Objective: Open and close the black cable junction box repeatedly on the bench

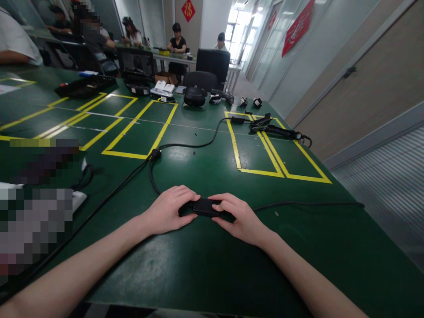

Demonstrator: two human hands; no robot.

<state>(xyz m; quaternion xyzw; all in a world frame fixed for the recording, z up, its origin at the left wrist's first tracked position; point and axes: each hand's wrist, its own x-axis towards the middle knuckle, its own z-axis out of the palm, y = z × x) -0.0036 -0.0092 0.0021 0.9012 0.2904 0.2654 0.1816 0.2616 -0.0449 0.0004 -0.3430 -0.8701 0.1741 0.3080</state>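
Note:
A flat black power adapter (206,206) lies on the green table in front of me. My left hand (172,208) grips its left end between thumb and fingers. At the right end, my right hand (236,216) holds it the same way, with the fingertips curled over its top. One black cable (153,176) runs from behind my left hand up to a dark plug or connector (155,153). Beyond my right hand another black cable (308,203) stretches toward the table's right edge. The undersides of my fingers and the cable joints are hidden.
Yellow tape rectangles (126,154) mark the green table (205,274). A black electric screwdriver-like tool (278,131) with a cord lies at right. Farther back are a black tray (86,86), a dark headset-like case (194,96) and chairs (213,66). Several people sit beyond.

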